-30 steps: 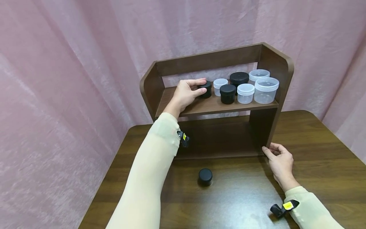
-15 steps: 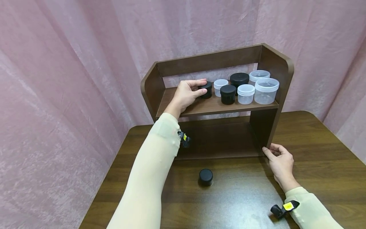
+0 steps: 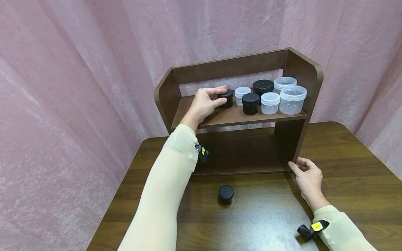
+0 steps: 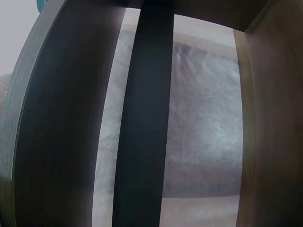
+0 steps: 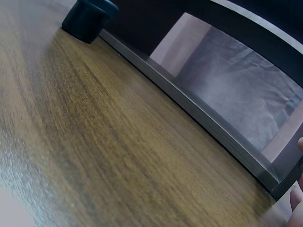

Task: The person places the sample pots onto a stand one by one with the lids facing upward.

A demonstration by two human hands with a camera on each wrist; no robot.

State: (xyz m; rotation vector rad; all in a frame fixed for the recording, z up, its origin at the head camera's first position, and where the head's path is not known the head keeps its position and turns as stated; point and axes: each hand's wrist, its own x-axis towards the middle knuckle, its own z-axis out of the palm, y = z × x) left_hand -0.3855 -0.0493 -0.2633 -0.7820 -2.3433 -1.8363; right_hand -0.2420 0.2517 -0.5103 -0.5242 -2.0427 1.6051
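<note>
My left hand (image 3: 203, 104) pinches a small black lidded jar (image 3: 230, 100) on the upper board of a brown wooden shelf (image 3: 213, 122), thumb in front and fingers over its far side. To the right of that jar stand a small clear jar (image 3: 243, 94), another small black jar (image 3: 250, 104), a larger black jar (image 3: 263, 85) and several clear jars with whitish lids. With thumb and fingers, my right hand (image 3: 309, 179) grips the lower front corner of the shelf's right side panel. The left wrist view shows only the shelf's boards and the curtain behind.
One more black jar (image 3: 226, 194) stands on the wooden table (image 3: 260, 212) in front of the shelf; the right wrist view shows this black jar (image 5: 89, 20) too. A pink curtain (image 3: 94, 69) hangs behind the table. The shelf's lower level (image 3: 242, 153) lies below the jars.
</note>
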